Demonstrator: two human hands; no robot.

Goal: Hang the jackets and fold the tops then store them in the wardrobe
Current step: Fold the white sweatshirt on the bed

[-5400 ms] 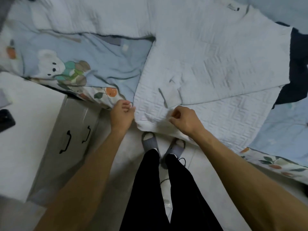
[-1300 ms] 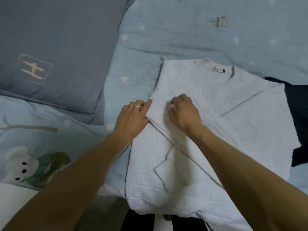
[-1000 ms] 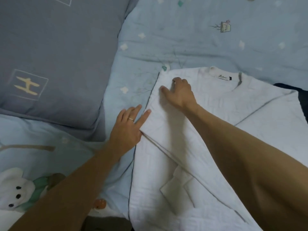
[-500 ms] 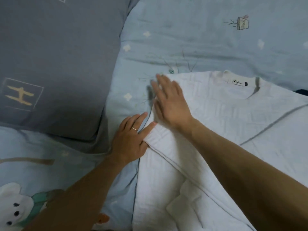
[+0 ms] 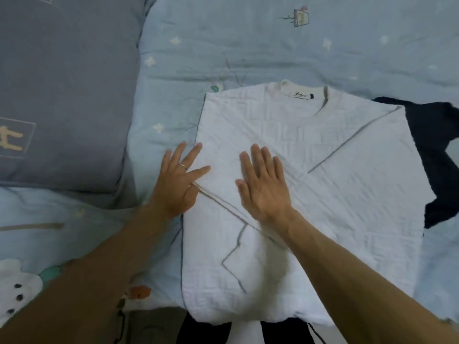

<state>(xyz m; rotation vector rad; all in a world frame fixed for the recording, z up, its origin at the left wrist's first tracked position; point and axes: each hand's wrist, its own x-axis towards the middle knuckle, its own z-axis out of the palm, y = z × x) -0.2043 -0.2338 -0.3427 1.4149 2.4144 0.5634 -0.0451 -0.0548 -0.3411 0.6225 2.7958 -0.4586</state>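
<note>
A white textured top (image 5: 335, 207) lies flat on the bed, collar and label at the far side, both sleeves folded in across its body. My left hand (image 5: 177, 181) lies flat with spread fingers at the top's left edge, thumb on the folded sleeve. My right hand (image 5: 263, 187) presses flat on the folded left sleeve, fingers straight and pointing away from me.
A grey-blue pillow (image 5: 62, 90) fills the upper left. The light blue printed bedsheet (image 5: 273, 40) surrounds the top. A dark navy garment (image 5: 442, 150) lies under the top's right edge. My dark trousers (image 5: 203, 331) show at the bed's near edge.
My right hand slid from the top's upper left corner back toward me along the folded sleeve, smoothing it. My left hand stayed at the left edge.
</note>
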